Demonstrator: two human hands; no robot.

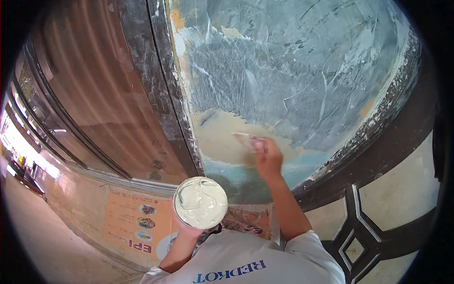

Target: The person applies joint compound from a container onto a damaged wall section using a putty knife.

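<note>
My left hand (185,229) is closed around the side of a round tub (200,203), which is full of thick cream-white putty with swirls on top. In my right hand (269,160) is a small putty knife (244,137), its pale blade against the wall. Some motion blur softens the knife's handle. Around the blade spreads a wet cream patch of putty (217,138) on the blue-grey wall panel (279,66). Below the patch, a strip of light blue wall (227,171) shows. The tub is held low and left of the patch, apart from the wall.
A dark paint-marked frame (163,90) borders the panel on the left, beside a glass pane with brown curtain (94,90) behind it. An orange poster (125,222) with food pictures hangs lower left. At the lower right is a dark frame with diamond-shaped bars (352,232).
</note>
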